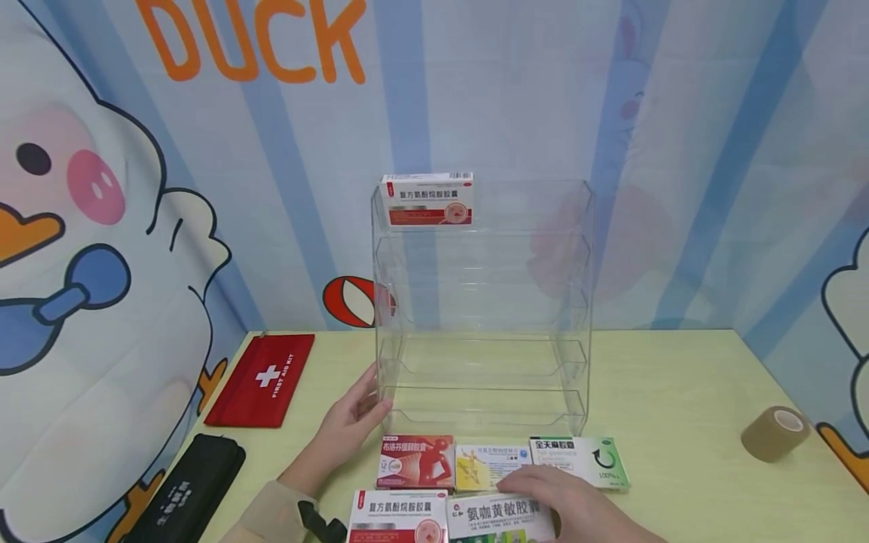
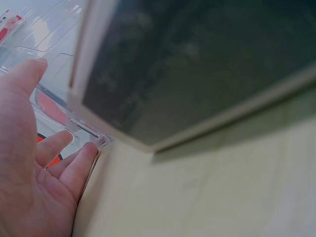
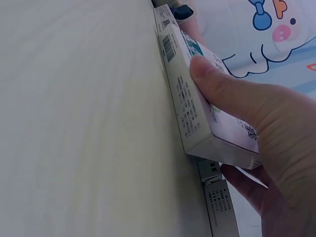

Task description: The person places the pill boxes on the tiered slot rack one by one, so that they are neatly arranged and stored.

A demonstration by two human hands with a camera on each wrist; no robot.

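A clear acrylic display rack (image 1: pixel 482 362) stands on the table, with a red-and-white medicine box (image 1: pixel 428 200) in its top tier at left. My left hand (image 1: pixel 348 426) holds the rack's lower left side, thumb at the front edge; the left wrist view shows the fingers (image 2: pixel 81 168) at its bottom corner. My right hand (image 1: pixel 570 498) grips a white-and-green medicine box (image 1: pixel 498 516), thumb over one face. Left of that box lies another red-and-white box (image 1: pixel 399 516). Behind are a red box (image 1: pixel 416 461), a yellow-and-white box (image 1: pixel 485 461) and a green-and-white box (image 1: pixel 591 461).
At the table's left lie a red first aid pouch (image 1: pixel 261 381) and a black zip case (image 1: pixel 186 486). A roll of brown tape (image 1: pixel 774 434) stands near the right edge. A printed duck curtain (image 1: pixel 489 98) hangs behind the table (image 1: pixel 679 400).
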